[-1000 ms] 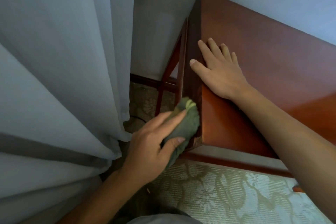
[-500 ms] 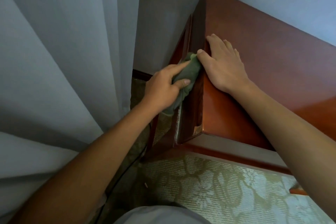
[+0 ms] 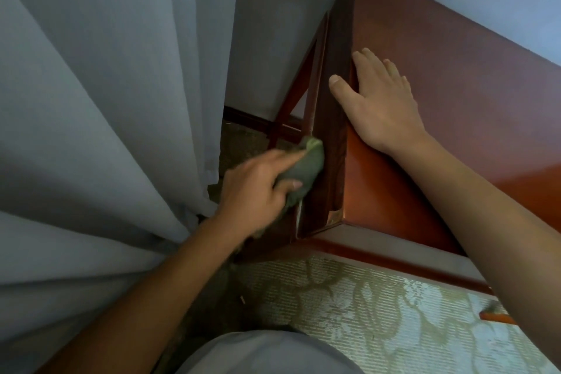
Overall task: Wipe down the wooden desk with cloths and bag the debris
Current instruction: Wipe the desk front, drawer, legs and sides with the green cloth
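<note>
Step in hand: wiping the table's [image 3: 455, 94] end panel. Left hand [image 3: 258, 188] grasps the green cloth [image 3: 306, 170], pressed against the panel. Right hand [image 3: 379, 100] flat, released, bracing on top. Next, likely: stroke along panel; debris unbagged.

Left hand [image 3: 258, 191] fingers curled, gripping; right hand [image 3: 379, 103] flat, fingers spread

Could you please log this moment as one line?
left hand: presses green cloth on desk side | right hand: flat on desktop | bagging: not seen
</note>
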